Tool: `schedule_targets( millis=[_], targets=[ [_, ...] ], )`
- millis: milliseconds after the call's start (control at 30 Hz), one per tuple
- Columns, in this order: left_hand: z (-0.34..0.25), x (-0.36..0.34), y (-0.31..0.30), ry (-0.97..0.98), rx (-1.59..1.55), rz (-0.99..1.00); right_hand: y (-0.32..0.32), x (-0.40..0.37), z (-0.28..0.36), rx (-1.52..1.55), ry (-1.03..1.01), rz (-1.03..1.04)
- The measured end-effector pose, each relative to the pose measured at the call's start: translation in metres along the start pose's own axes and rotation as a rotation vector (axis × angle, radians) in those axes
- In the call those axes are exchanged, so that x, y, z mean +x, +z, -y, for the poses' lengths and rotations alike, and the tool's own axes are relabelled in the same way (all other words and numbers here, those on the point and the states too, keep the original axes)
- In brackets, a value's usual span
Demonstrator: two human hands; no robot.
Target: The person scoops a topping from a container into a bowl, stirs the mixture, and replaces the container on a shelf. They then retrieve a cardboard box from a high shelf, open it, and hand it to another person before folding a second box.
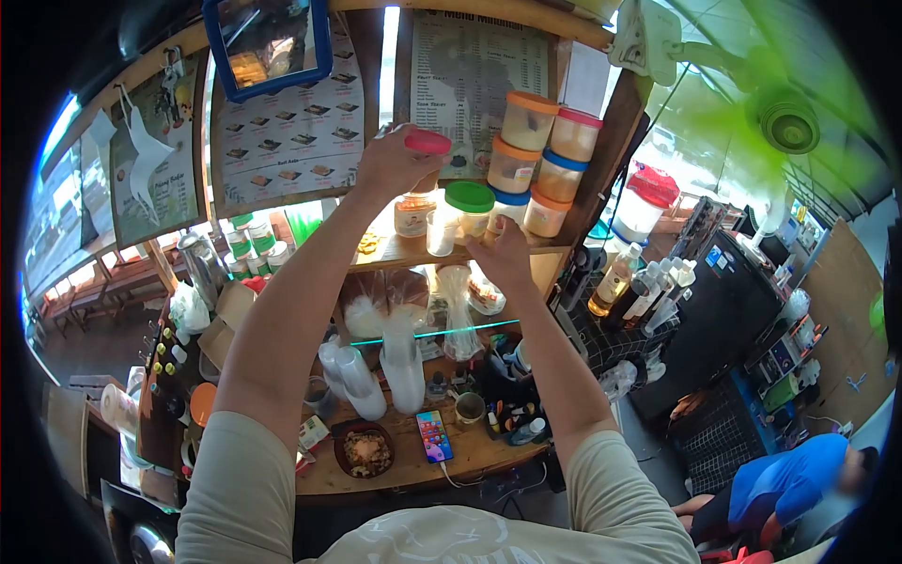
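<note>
Raised at shelf height, my left hand (387, 162) is closed around a pink-lidded plastic tub (428, 143), held above the shelf. Below it, a clear jar (412, 216) with a label stands on the wooden shelf (390, 251), beside a small whitish cup (440, 233). My right hand (502, 252) is at the lower right side of a green-lidded tub (469, 199), thumb and fingers apart. Just behind those fingers stands a blue-lidded tub (508, 199). Stacked tubs with orange lids (515, 169) rise to the right.
Under the shelf are stacked plastic cups (403, 367), a bowl of food (365, 449), a phone (433, 437) and a mug (469, 407) on the counter. Bottles (615, 280) stand at right, near a fan (787, 126). A person in blue (789, 484) is at lower right.
</note>
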State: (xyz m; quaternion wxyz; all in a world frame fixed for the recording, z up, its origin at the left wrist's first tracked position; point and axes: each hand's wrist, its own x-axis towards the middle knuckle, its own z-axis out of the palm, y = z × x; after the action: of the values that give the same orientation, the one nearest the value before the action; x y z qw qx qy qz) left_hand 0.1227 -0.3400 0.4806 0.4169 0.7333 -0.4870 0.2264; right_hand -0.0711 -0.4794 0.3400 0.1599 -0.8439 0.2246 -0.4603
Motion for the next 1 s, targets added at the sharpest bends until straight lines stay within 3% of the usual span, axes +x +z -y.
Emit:
schedule_targets(
  millis=[167, 233, 433, 1000],
  targets=[
    [0.005, -0.009, 0.005, 0.132, 0.031, -0.105, 0.013, 0.007, 0.011, -0.059, 0.161, 0.017],
    [-0.001, -0.010, -0.002, 0.012, -0.066, 0.015, 0.014, 0.010, 0.011, -0.075, 0.161, 0.029],
    [-0.001, -0.008, 0.003, -0.028, -0.060, 0.025, 0.019, 0.014, 0.009, -0.102, 0.190, 0.073],
    [0.007, -0.014, 0.005, -0.007, -0.004, -0.064, 0.026, 0.016, 0.008, -0.030, 0.207, 0.018]
  ],
)
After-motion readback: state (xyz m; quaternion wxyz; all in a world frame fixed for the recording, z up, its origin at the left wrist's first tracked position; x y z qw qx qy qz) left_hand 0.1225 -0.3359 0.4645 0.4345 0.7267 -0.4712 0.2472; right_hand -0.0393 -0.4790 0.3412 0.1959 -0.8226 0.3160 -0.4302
